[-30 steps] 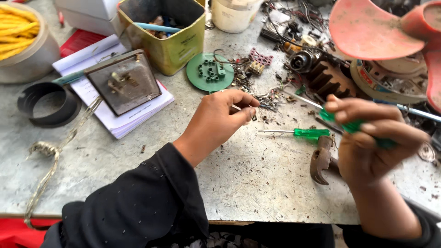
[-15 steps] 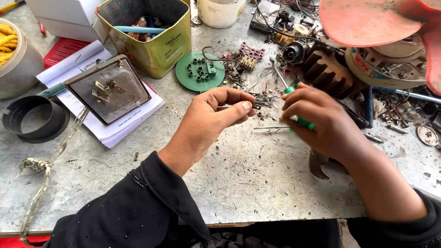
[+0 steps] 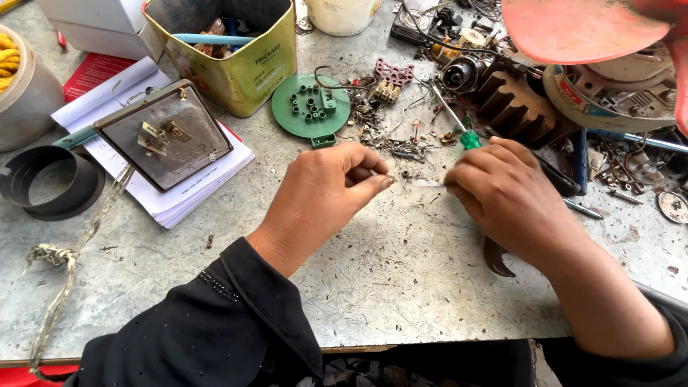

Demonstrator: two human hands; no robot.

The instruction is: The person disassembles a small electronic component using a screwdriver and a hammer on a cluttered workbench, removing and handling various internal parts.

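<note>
On the scratched grey workbench [image 3: 401, 301], the right hand [image 3: 509, 193] is curled round a green-handled screwdriver [image 3: 469, 138]. Its handle tip pokes up past the knuckles toward the far side, and the shaft lies nearly level, pointing left at the left hand [image 3: 326, 190]. That hand's thumb and forefinger pinch a tiny metal part [image 3: 388, 176] just off the blade tip. Half a second ago the hands sat closer together, with the right hand's back hiding the screwdriver's shaft

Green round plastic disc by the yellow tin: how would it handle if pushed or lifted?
The green plastic disc lies flat on the table, so it would probably slide, not roll. It looks thin and moulded, likely light and stiff. Its raised posts may snag the loose wires beside it.
</note>
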